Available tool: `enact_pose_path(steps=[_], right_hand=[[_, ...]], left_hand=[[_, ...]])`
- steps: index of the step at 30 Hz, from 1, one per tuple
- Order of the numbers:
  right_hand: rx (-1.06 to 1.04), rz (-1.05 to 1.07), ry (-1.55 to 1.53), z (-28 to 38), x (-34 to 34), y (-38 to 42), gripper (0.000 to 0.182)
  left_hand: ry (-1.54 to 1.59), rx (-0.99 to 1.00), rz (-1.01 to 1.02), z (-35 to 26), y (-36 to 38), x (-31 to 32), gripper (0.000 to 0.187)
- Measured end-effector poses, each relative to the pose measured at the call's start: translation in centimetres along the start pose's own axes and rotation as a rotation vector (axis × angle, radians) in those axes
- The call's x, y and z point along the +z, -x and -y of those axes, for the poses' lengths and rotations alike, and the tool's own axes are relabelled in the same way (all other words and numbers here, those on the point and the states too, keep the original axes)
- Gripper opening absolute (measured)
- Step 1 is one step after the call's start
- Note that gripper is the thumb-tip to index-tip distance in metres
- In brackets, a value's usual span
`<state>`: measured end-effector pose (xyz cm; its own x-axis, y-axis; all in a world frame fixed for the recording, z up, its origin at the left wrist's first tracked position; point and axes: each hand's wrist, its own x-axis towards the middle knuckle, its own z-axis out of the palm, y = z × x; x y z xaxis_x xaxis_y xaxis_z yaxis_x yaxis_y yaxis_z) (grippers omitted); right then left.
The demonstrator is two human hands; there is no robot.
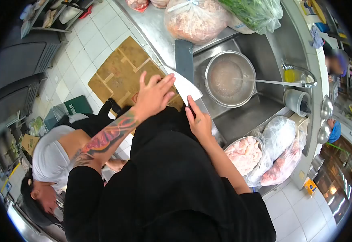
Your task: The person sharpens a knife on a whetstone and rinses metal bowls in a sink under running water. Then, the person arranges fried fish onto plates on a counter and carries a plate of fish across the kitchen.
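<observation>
My right hand (200, 124) grips a knife by its dark handle, the index finger stretched along the blade. The broad, bright knife blade (184, 88) points toward the upper left, close to a dark grey sharpening stone (184, 60) at the sink's edge. My left hand (155, 95) is open, fingers stretched out and apart, with fingertips near the front end of the blade. Beside the stone, a metal bowl (214, 90) of cloudy water sits in the steel sink (240, 121), and water runs into it from the faucet (308, 84).
Bags of raw meat (198, 20) and leafy greens (260, 14) lie on the counter above. A bowl of raw meat pieces (243, 155) and plastic bags (279, 133) stand at lower right. Flattened cardboard (117, 66) covers floor tiles. A person (52, 149) bends close on my left.
</observation>
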<state>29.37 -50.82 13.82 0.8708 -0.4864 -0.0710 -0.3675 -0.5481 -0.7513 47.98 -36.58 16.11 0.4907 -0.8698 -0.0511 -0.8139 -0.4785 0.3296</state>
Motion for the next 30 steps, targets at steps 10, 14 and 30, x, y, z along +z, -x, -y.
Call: enact_pose_path(steps=[10, 14, 30], right_hand=[[0.017, 0.012, -0.043, -0.5, 1.5, 0.5, 0.047], [0.133, 0.127, -0.053, 1.8, 1.5, -2.8, 0.048], [-0.018, 0.090, -0.205, 0.6, 2.9, -1.0, 0.046]], left_hand=[[-0.012, -0.003, -0.018, 0.7, 1.2, 0.0, 0.047], [-0.106, -0.034, -0.115, 3.0, -1.3, -0.4, 0.047], [-0.013, -0.126, -0.101, 2.2, 3.2, 0.3, 0.048]])
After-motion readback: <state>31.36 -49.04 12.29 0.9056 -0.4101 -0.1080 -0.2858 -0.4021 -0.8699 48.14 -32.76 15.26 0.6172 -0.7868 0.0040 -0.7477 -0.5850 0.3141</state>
